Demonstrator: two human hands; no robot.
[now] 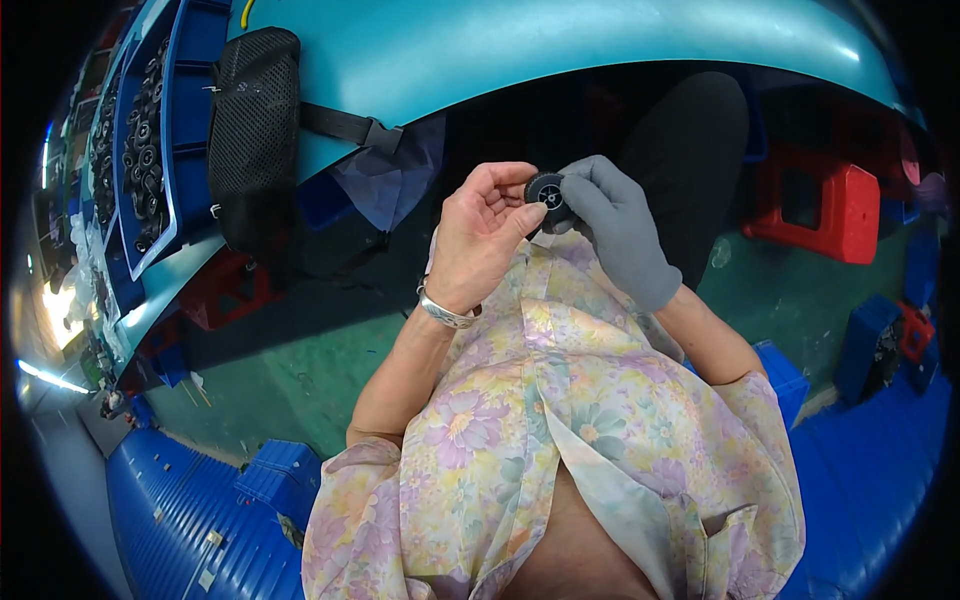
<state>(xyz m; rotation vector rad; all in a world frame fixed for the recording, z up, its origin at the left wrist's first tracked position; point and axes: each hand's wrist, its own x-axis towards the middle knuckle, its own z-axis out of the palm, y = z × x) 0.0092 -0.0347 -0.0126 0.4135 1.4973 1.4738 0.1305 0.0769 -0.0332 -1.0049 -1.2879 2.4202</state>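
Between my two hands, above my lap, is a small round black wheel with a spoked hub facing up. My left hand, bare and with a silver bracelet at the wrist, pinches its left side between thumb and fingers. A grey glove covers my right hand, whose thumb and fingertips grip the wheel's right side. Its far rim is partly hidden by the fingers.
A teal tabletop curves across the far side. On its left, blue bins hold many small black parts beside a black mesh bag with a strap. A red stool stands at right; blue crates lie on the green floor.
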